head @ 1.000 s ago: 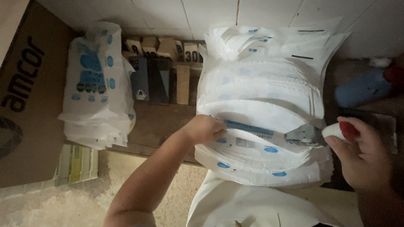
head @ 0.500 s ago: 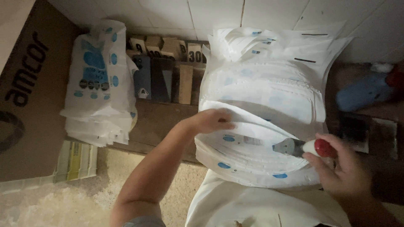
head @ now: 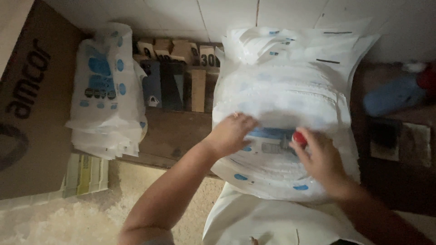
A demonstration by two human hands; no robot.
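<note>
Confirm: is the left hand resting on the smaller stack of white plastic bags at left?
No, the left hand presses the large stack of white plastic bags in the middle.

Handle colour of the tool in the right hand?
Red. The tool handle shows at the fingertips of the right hand, over the stack of white bags; head view.

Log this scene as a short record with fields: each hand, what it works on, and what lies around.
left hand: flat on the top bag of the bag stack
right hand: grips a red-handled tool on the same bag
left side: second bag pile, cardboard box
behind: upright cards against the tiled wall
right side: blue object, blurred
</note>
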